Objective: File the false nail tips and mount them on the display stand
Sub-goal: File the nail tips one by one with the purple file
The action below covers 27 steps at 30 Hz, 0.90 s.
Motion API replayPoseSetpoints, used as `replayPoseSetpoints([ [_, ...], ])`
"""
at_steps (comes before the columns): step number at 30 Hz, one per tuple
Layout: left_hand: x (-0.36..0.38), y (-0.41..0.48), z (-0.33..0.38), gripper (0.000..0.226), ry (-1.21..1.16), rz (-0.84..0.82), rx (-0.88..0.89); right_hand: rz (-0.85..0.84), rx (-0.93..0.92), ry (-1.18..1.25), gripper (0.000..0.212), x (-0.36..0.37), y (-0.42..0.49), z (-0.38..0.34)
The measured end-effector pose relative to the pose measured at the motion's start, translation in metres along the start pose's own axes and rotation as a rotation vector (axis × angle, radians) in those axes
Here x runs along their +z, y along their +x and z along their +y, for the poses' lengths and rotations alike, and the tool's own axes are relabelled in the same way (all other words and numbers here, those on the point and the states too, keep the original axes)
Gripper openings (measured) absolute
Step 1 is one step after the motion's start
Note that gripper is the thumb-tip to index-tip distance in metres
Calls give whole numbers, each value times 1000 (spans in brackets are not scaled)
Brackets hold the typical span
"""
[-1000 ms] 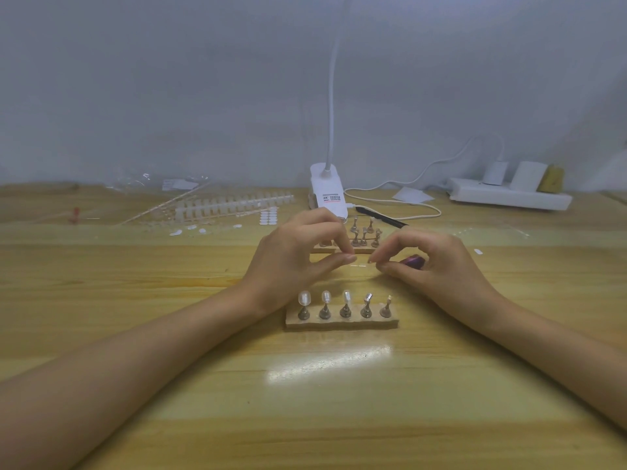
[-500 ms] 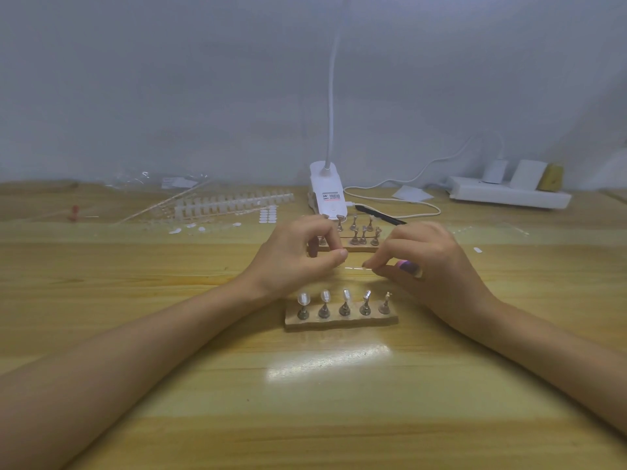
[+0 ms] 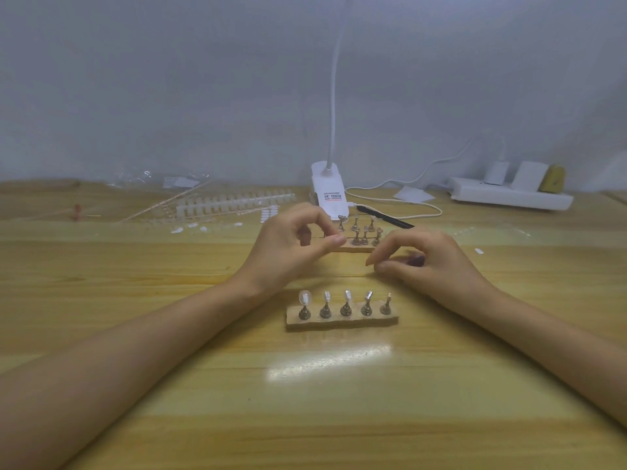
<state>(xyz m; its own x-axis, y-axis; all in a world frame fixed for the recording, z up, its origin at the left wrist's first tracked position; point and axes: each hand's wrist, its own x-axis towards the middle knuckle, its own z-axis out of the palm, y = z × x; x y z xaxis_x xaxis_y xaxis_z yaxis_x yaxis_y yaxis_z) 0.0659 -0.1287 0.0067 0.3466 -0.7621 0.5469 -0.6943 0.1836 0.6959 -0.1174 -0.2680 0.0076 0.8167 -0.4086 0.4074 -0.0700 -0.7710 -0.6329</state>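
Nail tips point(image 3: 304, 296) stand mounted on the near display stand point(image 3: 341, 322), which lies just on the person's side of both grips. Four of its five pegs plainly carry a clear tip; the peg nearest the right grip is too small to judge.

The left grip point(image 3: 295, 245) is curled, thumb against forefinger as for a pinch, but I cannot tell whether a clear tip sits there. The right grip point(image 3: 420, 262), apart from it, is closed round a purple object point(image 3: 416, 260), likely the file.

Just beyond both, a second stand point(image 3: 356, 239) holds bare pegs. I judge that a tip is being filed and mounting comes next, which calls for a gentle, square press onto a free peg without knocking its neighbours.

Well beyond the left grip, strips of unused tips point(image 3: 234, 201) lie on the tabletop point(image 3: 339, 401).
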Motion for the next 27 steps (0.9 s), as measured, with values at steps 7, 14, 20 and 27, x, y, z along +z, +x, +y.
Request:
replayPoseSetpoints([
  [7, -1, 1, -2, 17, -84, -23, -24, 29, 125, 130, 12, 0, 4, 3],
  [14, -3, 2, -1, 14, -231, -119, -29, -239, 146, -280, 29, -36, 12, 7],
  [20, -3, 2, 0, 16, -240, -179, -38, -173, 205, -94, 17, -47, 17, 5],
  [27, -2, 3, -2, 10, -247, -184, -43, -136, 297, 408, 17, -15, 12, -15],
])
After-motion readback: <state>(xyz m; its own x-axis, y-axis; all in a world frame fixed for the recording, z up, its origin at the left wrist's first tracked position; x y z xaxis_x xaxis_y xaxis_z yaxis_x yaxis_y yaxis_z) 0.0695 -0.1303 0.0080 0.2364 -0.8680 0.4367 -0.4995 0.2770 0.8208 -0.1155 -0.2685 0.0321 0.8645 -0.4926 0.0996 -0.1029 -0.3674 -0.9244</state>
